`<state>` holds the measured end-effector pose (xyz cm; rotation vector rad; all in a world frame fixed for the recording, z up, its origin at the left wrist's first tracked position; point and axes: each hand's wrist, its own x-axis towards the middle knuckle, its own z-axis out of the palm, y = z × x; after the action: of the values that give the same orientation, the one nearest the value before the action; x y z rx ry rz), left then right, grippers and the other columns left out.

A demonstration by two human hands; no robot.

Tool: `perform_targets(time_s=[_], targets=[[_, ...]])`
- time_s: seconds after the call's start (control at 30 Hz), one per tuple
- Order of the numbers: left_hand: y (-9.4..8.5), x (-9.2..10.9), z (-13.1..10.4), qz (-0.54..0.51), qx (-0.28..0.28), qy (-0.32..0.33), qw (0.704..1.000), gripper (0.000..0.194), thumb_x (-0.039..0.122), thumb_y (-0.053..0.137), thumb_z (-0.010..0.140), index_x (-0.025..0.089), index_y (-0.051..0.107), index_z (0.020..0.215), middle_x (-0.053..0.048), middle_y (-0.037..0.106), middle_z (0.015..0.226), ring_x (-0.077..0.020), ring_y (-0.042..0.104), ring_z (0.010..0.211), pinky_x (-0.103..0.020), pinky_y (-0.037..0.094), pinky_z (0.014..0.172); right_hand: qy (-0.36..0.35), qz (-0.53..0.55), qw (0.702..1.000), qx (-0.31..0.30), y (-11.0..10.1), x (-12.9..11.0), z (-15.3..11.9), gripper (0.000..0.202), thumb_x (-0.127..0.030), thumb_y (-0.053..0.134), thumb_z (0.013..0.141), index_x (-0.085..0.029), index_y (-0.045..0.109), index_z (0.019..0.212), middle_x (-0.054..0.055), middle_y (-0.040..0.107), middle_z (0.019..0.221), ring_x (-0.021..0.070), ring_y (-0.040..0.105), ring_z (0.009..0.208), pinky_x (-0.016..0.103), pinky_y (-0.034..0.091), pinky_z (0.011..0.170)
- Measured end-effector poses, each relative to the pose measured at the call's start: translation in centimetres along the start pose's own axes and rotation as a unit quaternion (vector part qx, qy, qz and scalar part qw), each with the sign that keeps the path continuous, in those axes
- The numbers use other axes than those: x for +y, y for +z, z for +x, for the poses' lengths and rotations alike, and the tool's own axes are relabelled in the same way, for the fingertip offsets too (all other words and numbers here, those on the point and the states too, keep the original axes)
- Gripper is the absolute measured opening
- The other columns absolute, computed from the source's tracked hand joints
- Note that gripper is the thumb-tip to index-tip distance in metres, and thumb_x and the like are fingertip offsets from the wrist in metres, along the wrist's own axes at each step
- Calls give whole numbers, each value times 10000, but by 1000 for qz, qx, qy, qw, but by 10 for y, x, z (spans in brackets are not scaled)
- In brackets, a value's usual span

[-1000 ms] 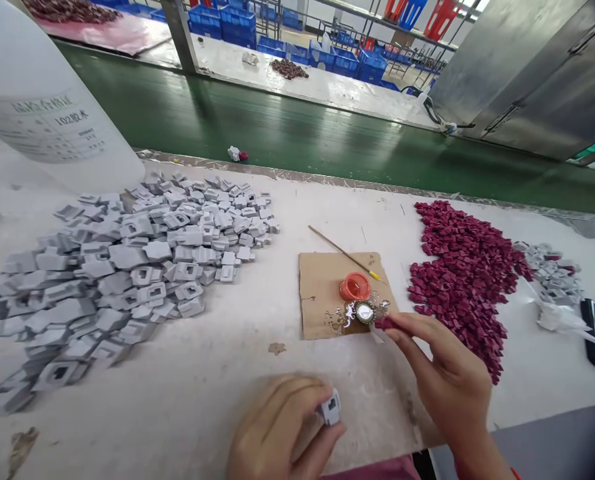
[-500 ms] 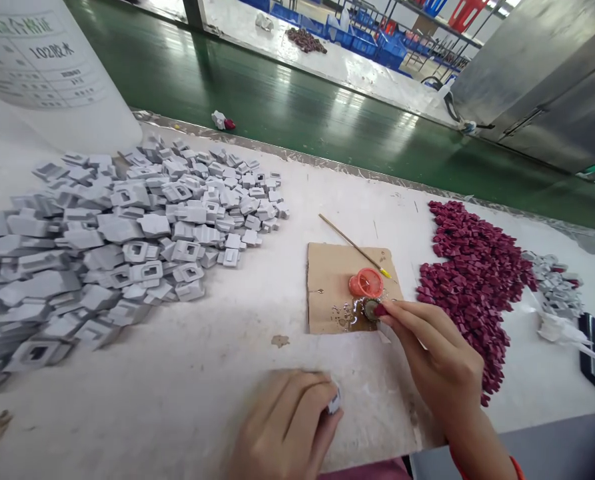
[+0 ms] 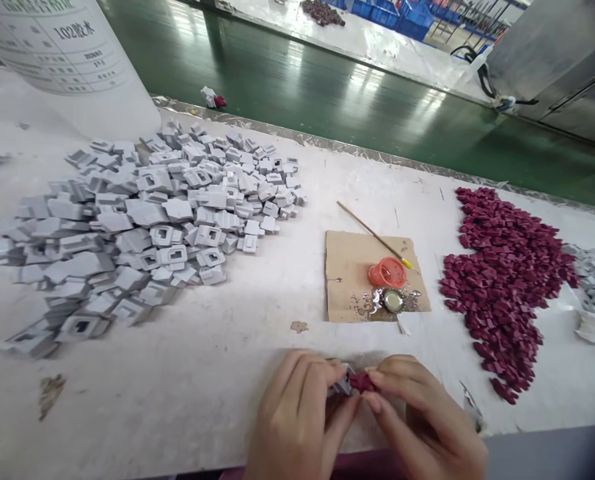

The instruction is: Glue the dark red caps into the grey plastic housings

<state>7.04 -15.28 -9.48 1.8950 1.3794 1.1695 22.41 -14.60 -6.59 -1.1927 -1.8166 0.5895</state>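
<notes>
Near the front edge of the table, my left hand is closed around a grey plastic piece. My right hand pinches a dark red piece with thumb and fingers. The red piece touches the open side of the grey one. Beyond my hands lies a square of cardboard, which holds a red cup, a small round cap with wet liquid around it, and a thin stick with a yellow tip.
A large heap of grey pieces spreads over the left. To the right is a heap of dark red pieces. A big white container stands at the back left. A green conveyor belt runs along the far side.
My right hand has moved from the round cap back towards me with the red piece, which now meets the grey piece in my left hand. The view has shifted slightly.
</notes>
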Motion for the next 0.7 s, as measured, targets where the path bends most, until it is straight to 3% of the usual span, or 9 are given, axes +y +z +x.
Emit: perform_targets(time_s=[0.17, 0.37, 0.53, 0.63, 0.7], targets=[[0, 1, 0, 0, 5, -2, 1000, 140, 97, 633, 839, 164, 543, 923, -29, 640, 804, -163, 598, 765, -274, 517, 708, -10, -18, 1000, -3, 2, 2, 0, 293, -11, 628, 796, -186, 650, 1030, 56, 663, 855, 180, 639, 778, 282, 566, 636], [-2, 1, 0, 7, -9, 23, 1000, 142, 75, 630, 843, 157, 545, 921, -28, 651, 799, -160, 593, 766, -271, 512, 730, -18, -22, 996, -87, -3, -1, 9, 267, 4, 585, 827, -170, 652, 1019, 60, 647, 846, 167, 627, 777, 262, 580, 624], [-3, -1, 0, 8, -16, 4, 1000, 163, 106, 634, 847, 179, 559, 971, -31, 672, 874, -162, 616, 825, -266, 507, 785, -14, -12, 994, -104, -2, 1, 8, 272, -65, 577, 884, -182, 623, 1124, 50, 649, 920, 156, 625, 858, 236, 572, 714], [-6, 0, -1, -28, -34, -79, 996, 294, 158, 644, 832, 242, 552, 1099, -4, 684, 955, -152, 636, 881, -238, 521, 804, 24, -47, 997, -60, -13, 11, -10, 437, -232, 583, 926, -234, 475, 1349, 59, 626, 1076, 164, 606, 926, 254, 550, 801], [-14, 1, 1, -66, -44, -135, 988, 409, 159, 637, 817, 310, 534, 1183, 29, 691, 993, -132, 648, 880, -210, 528, 807, 82, -76, 993, 41, -30, 23, -28, 486, -254, 597, 917, -260, 443, 1378, 55, 604, 1097, 162, 587, 903, 262, 530, 808]])
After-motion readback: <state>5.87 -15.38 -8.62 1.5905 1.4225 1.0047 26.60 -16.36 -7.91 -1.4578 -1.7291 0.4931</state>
